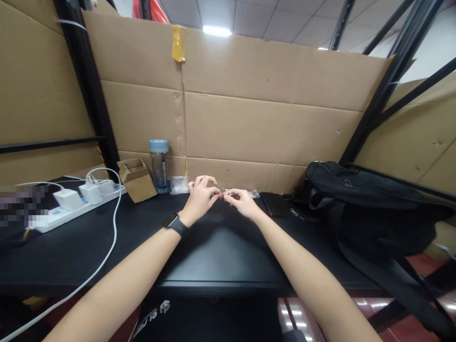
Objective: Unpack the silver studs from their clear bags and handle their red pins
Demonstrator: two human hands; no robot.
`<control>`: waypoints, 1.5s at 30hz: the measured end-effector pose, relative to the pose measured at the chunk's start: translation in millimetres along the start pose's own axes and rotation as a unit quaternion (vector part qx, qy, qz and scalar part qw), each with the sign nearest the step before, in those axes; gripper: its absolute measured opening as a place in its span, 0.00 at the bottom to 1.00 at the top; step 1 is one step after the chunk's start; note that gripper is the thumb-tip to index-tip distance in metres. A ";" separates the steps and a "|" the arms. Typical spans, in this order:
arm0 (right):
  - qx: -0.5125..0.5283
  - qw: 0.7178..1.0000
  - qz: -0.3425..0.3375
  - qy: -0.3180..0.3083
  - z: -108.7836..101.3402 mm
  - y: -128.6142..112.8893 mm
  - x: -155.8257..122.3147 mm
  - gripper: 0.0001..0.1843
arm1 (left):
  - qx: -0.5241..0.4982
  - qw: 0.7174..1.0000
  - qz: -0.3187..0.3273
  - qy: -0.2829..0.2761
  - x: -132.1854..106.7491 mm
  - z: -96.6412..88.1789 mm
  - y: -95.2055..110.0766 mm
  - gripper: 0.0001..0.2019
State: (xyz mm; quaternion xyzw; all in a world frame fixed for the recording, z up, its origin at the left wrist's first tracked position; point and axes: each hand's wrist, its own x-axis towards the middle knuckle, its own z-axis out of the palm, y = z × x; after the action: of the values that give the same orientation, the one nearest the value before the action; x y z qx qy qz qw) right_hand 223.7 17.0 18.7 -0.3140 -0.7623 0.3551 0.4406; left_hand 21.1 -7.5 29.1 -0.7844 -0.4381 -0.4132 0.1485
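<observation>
Above the far middle of the black table (217,256), my left hand (202,195) and my right hand (243,203) meet almost fingertip to fingertip. Thumb and finger of each are pinched on something small with a bit of red (222,195), too small to name. The other fingers of my left hand are bent and raised. A black smartwatch (171,220) is on my left wrist. Clear plastic wrapping (253,194) lies behind my right hand, and a clear plastic bag (179,185) lies left of my left hand.
A water bottle with a blue lid (160,166) and a small cardboard box (137,183) stand at the back left. A white power strip (67,213) with plugs and cables lies farther left. At right are a dark flat notebook-like item (275,204) and a black bag (377,209). Cardboard walls (242,123) enclose the table.
</observation>
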 end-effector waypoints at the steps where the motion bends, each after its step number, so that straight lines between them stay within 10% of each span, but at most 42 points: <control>1: -0.006 1.000 -0.004 0.004 0.1 0.6 0.2 0.19 | -0.003 1.000 0.003 -0.002 -0.6 0.7 1.4 0.06; 6: -0.082 0.995 -0.059 0.019 -0.3 2.9 0.5 0.14 | -0.020 0.999 0.029 -0.032 2.7 -1.0 -2.8 0.07; 11: -0.246 0.960 -0.129 -0.038 -4.1 0.6 -3.7 0.09 | -0.032 0.997 -0.027 -0.071 7.7 -12.2 -56.1 0.12; 16: -0.353 0.920 -0.157 -0.063 -8.3 -3.3 -7.0 0.05 | -0.106 0.954 -0.006 -0.279 -0.7 -9.6 -101.0 0.11; 24: -0.392 0.905 -0.130 -0.097 -15.3 -9.0 -7.4 0.06 | -0.012 0.943 -0.009 -0.333 -3.9 9.6 -78.6 0.04; 45: -0.390 0.913 0.064 -0.101 -62.1 48.3 -1.8 0.13 | -0.171 0.968 -0.033 -0.179 2.1 3.2 -45.6 0.08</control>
State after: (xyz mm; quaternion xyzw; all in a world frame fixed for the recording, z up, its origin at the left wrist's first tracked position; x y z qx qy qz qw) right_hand 288.0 58.6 0.8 -0.4716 -0.8589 0.0865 0.1801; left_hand -13.6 21.7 22.8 -0.8443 -0.4062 -0.3397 -0.0821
